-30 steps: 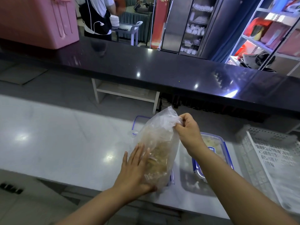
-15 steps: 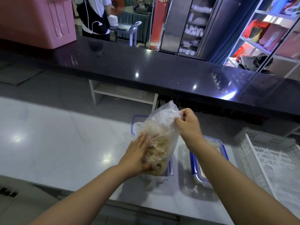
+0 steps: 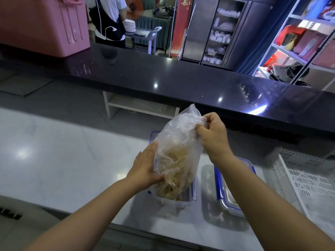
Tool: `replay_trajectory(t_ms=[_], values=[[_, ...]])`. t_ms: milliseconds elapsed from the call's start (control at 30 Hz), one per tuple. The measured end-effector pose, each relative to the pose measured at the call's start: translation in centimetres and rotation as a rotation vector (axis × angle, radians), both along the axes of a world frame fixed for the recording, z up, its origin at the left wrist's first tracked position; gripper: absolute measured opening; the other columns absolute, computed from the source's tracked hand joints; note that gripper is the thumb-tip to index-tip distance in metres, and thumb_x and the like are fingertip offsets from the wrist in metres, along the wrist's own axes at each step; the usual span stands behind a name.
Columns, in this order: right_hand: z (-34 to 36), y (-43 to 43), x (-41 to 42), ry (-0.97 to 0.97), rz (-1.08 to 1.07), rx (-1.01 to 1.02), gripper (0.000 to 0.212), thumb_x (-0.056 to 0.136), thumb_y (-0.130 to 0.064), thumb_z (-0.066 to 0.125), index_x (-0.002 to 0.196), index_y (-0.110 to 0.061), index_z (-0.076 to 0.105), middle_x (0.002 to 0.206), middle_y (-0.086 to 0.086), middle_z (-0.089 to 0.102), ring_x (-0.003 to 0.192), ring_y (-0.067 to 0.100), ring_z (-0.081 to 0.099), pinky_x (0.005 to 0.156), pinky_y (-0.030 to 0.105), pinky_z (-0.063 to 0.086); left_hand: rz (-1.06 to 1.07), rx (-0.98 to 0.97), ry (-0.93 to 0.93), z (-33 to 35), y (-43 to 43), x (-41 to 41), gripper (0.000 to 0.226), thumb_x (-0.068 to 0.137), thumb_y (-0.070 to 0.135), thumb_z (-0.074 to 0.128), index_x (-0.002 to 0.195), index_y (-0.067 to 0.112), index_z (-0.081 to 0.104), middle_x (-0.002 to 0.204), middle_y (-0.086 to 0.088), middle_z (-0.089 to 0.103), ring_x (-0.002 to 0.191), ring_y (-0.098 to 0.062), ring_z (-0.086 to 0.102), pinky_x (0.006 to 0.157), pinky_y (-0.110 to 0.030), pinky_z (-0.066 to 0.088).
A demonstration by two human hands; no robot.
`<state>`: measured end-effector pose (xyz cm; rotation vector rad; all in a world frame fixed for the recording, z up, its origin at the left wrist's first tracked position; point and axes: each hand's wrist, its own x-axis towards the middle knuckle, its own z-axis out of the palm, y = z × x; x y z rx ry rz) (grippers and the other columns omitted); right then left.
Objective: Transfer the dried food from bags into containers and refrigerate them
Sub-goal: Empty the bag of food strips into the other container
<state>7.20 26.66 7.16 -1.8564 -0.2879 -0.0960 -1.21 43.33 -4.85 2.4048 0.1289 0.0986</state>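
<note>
A clear plastic bag (image 3: pixel 178 147) holds pale yellow dried strips. Its lower end rests in an open clear container (image 3: pixel 174 200) with blue clips on the white counter, and some strips lie in that container. My left hand (image 3: pixel 145 166) presses against the bag's lower left side. My right hand (image 3: pixel 213 136) pinches the bag's bunched top and holds it upright, tilted slightly. A second container with a blue-rimmed lid (image 3: pixel 229 196) sits just to the right, partly hidden by my right forearm.
A white perforated crate (image 3: pixel 308 180) stands at the right on the white counter (image 3: pixel 63 160). A raised black ledge (image 3: pixel 181 84) runs behind, with a pink bin (image 3: pixel 45 24) at its far left. A person (image 3: pixel 110 20) stands beyond, near shelves and a steel cabinet.
The bag has come down from above the counter into the open container. My left hand has slid up its side, while my right hand stays on the top.
</note>
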Motion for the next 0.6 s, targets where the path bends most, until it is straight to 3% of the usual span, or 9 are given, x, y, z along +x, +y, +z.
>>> replay_trajectory(t_ms=[167, 300, 433, 500, 600], values=[[-0.9, -0.1, 0.6, -0.033, -0.003, -0.072, 0.015, 0.085, -0.002, 0.057, 0.091, -0.012, 0.049, 0.081, -0.002, 0.05, 0.07, 0.01, 0.048, 0.062, 0.022, 0.046, 0.017, 0.015, 0.058, 0.8, -0.1, 0.4, 0.112, 0.063, 0.053, 0.076, 0.149, 0.024, 0.01, 0.152, 0.003, 0.026, 0.136, -0.023, 0.029, 0.115, -0.041, 0.023], [-4.6, -1.2, 0.3, 0.017, 0.024, -0.164, 0.045, 0.084, -0.003, 0.057, 0.123, -0.024, 0.045, 0.112, -0.005, 0.053, 0.097, 0.014, 0.054, 0.083, 0.028, 0.048, 0.01, -0.031, 0.157, -0.6, 0.6, 0.2, 0.105, 0.066, 0.041, 0.077, 0.149, 0.027, 0.014, 0.147, 0.006, 0.037, 0.131, -0.021, 0.04, 0.106, -0.034, 0.038], [-8.2, -1.9, 0.4, 0.066, 0.069, -0.459, 0.037, 0.084, -0.013, 0.062, 0.12, -0.021, 0.057, 0.122, 0.001, 0.051, 0.118, 0.024, 0.044, 0.098, 0.039, 0.041, 0.021, -0.048, 0.162, -0.7, 0.7, -0.1, 0.094, 0.073, 0.026, 0.075, 0.149, 0.021, 0.02, 0.151, 0.004, 0.032, 0.137, -0.016, 0.033, 0.107, -0.025, 0.03], [-8.9, -1.8, -0.3, 0.192, 0.15, -0.467, 0.043, 0.086, -0.017, 0.063, 0.128, -0.016, 0.052, 0.136, -0.002, 0.039, 0.128, 0.021, 0.033, 0.107, 0.039, 0.035, 0.033, -0.047, 0.109, -0.6, 0.6, -0.3, 0.083, 0.073, 0.023, 0.074, 0.144, 0.023, 0.03, 0.143, 0.004, 0.043, 0.131, -0.017, 0.041, 0.102, -0.024, 0.035], [-9.2, -1.4, -1.7, 0.238, 0.27, -0.411, 0.048, 0.085, -0.013, 0.063, 0.13, -0.02, 0.049, 0.139, -0.005, 0.036, 0.125, 0.016, 0.037, 0.106, 0.037, 0.039, 0.068, -0.122, 0.03, -0.1, 0.4, -0.5, 0.066, 0.074, 0.025, 0.072, 0.13, 0.032, 0.039, 0.117, 0.01, 0.059, 0.106, -0.014, 0.058, 0.084, -0.024, 0.049]])
